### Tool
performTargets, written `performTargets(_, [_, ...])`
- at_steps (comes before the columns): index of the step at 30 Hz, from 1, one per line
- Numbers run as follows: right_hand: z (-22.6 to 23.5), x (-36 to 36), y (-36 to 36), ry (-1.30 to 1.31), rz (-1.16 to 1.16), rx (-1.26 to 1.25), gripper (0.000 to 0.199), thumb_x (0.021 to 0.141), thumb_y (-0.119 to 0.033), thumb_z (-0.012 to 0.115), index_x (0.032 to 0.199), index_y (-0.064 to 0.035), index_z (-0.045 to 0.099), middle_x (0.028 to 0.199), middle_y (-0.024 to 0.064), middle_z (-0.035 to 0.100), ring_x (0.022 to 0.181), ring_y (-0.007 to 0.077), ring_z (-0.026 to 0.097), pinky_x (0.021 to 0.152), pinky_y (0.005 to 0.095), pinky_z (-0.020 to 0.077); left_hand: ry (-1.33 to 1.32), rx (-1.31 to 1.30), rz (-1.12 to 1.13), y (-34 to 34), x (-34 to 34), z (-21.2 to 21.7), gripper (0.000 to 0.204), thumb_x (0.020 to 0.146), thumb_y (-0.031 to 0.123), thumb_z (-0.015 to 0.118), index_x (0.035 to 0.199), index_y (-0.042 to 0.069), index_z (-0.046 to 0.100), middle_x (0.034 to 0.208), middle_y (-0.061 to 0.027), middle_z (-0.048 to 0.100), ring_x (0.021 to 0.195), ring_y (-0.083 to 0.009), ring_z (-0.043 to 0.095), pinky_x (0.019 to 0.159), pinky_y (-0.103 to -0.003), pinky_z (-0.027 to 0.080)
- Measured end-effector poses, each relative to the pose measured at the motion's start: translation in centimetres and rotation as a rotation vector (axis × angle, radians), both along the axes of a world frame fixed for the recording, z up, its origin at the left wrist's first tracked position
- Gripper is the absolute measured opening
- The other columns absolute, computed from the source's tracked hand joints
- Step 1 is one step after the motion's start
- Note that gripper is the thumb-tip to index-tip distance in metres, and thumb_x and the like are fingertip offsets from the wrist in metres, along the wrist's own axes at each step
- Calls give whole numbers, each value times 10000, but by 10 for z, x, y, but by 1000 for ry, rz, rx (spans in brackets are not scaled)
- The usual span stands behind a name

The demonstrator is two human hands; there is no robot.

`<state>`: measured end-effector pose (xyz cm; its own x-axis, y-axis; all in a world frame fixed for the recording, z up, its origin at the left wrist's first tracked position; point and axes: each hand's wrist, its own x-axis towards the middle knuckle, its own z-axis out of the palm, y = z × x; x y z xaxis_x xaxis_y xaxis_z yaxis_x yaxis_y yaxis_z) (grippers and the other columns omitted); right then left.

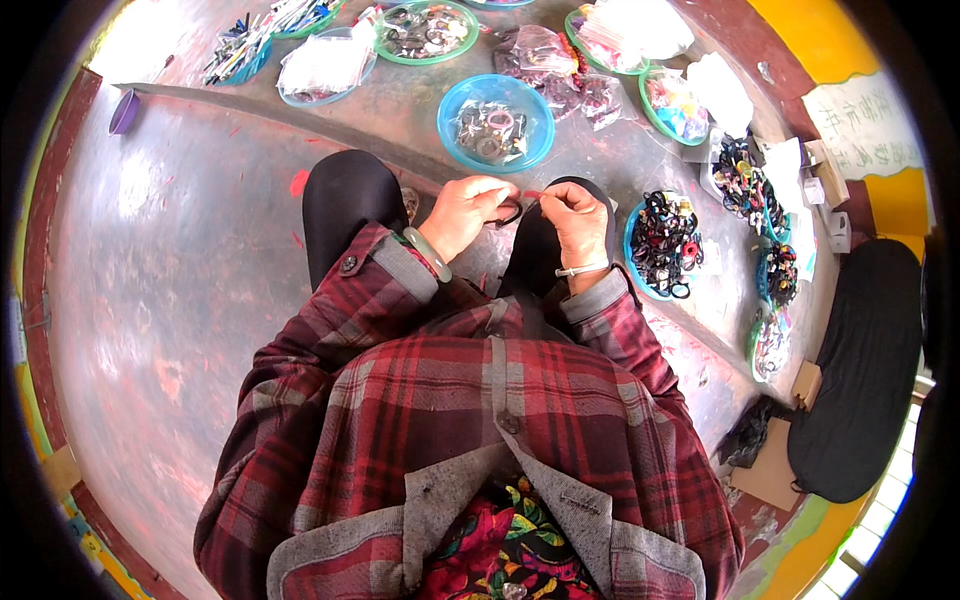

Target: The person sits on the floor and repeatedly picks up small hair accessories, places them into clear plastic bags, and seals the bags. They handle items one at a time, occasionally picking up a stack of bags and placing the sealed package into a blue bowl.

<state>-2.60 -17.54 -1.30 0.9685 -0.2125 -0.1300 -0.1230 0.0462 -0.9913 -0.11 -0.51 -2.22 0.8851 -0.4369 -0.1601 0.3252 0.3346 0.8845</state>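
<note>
Both hands are held up close together above my knees. My left hand (462,217), a jade-coloured bangle on its wrist, has thumb and fingers closed on a black hair tie (512,216) whose loop hangs beside the fingertips. A short gap away, my right hand (580,222) is pinched, with a thin silvery bangle at the wrist. A small reddish bit (531,194) shows between the two hands' fingertips; what the right fingers grip is too small to tell. Just beyond the hands is a blue basin (447,125) of bagged hair ties. Right of my right hand sits another blue basin (632,262) heaped with dark hair ties.
Along the raised ledge stand a green basin (470,40) of bagged items, a basin of clear bags (325,68) and a basket of pens (240,55). More baskets of hair ties (745,180) line the right. A purple cup (124,112) lies far left; a black cushion (860,380) is at right.
</note>
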Motion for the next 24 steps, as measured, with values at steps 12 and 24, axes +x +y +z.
performTargets(12, [-3,-27,-72,-24,-182,248,27,734,-20,621,729,-46,627,651,13,595,577,85,541,552,204,411,115,-222,32,8,7,4,212,897,79,459,1008,-82,540,1015,-162,571,943,-217,568,852,-325,476])
performTargets(24, [-115,-150,-220,571,-292,-484,106,746,-171,625,764,-71,656,650,9,613,530,87,532,499,222,420,113,-184,-1,7,6,7,187,887,57,461,1003,-61,549,1016,-163,583,954,-240,574,858,-341,475])
